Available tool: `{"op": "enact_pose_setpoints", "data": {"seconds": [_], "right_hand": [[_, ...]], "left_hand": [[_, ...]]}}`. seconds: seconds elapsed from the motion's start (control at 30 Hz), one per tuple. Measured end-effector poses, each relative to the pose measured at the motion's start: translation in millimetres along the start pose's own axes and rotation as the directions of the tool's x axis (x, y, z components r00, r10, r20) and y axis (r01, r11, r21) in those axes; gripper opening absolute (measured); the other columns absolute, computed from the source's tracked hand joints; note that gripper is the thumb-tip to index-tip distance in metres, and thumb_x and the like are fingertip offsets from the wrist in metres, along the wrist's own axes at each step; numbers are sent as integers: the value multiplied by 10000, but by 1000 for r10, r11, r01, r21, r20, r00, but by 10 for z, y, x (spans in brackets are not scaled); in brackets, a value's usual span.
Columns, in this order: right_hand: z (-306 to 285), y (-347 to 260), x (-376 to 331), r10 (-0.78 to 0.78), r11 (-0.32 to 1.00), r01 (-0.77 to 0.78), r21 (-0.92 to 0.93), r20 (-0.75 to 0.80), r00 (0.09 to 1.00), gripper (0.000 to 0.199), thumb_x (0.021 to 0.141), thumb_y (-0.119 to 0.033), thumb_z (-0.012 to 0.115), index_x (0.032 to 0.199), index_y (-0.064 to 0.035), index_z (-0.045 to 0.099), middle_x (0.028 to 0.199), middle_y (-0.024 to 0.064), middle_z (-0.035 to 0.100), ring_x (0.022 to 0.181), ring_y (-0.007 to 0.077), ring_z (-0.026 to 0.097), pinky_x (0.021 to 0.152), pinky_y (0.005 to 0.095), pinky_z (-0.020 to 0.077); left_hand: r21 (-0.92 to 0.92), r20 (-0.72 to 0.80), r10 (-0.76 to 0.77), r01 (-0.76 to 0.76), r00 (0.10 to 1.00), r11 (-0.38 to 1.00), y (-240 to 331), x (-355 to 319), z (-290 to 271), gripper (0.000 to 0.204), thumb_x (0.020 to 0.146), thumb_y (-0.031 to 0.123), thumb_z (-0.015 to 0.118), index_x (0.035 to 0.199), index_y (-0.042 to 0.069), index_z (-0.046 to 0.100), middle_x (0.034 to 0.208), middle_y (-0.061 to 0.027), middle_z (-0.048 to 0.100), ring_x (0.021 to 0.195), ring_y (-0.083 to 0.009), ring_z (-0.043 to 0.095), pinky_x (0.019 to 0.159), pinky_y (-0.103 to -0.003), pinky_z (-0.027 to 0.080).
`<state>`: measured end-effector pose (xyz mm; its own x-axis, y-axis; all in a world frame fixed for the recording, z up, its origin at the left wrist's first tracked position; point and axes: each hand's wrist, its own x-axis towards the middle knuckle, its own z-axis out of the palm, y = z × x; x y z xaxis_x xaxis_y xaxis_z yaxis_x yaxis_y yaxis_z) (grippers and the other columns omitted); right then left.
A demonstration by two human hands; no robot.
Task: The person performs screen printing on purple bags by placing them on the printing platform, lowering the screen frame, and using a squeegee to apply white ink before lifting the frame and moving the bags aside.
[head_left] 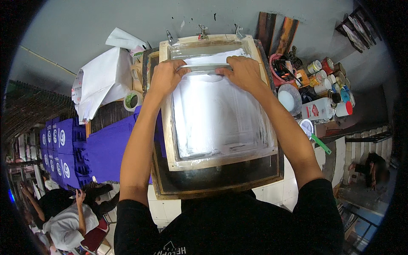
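Observation:
Both my hands grip a pale squeegee point(204, 68) set crosswise near the far end of a wood-framed printing screen point(165, 127). My left hand point(167, 76) closes round its left end, thumb on the near side. At its other end, my right hand point(244, 72) is closed in the same way. White ink point(229, 56) lies beyond the blade, and a whitish film coats the mesh on the near side. Under the screen is a dark board point(216, 180) with a wooden edge. Purple fabric point(111, 151) spreads out to the left, partly behind my left forearm.
Metal clamps point(203, 32) stand at the screen's far edge. On the right are a white bowl point(290, 98), a jug point(318, 109), several paint jars and a tub with a green-handled tool point(321, 144). A tape roll point(132, 100) lies left. People point(70, 227) sit at lower left.

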<state>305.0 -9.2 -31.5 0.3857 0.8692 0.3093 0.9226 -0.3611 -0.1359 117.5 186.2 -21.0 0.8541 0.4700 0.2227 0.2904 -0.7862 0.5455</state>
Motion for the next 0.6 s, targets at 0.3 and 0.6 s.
{"op": "enact_pose_setpoints", "data": {"seconds": [0.3, 0.6], "right_hand": [[-172, -243, -695, -40, 998, 39, 44, 30, 999, 503, 901, -538, 655, 812, -43, 674, 813, 134, 696, 795, 319, 692, 684, 453, 527], [-354, -566, -1557, -96, 992, 97, 82, -24, 995, 493, 861, -538, 708, 769, -71, 580, 729, 89, 613, 697, 296, 630, 615, 419, 476]], "left_hand": [[10, -85, 88, -87, 993, 996, 321, -805, 7, 257, 886, 239, 749, 977, -1, 759, 881, -209, 724, 834, -394, 676, 807, -454, 523], [31, 10, 17, -17, 1000, 999, 766, -1712, -63, 199, 863, 166, 771, 965, -4, 749, 908, -181, 727, 853, -372, 667, 776, -441, 524]]}}
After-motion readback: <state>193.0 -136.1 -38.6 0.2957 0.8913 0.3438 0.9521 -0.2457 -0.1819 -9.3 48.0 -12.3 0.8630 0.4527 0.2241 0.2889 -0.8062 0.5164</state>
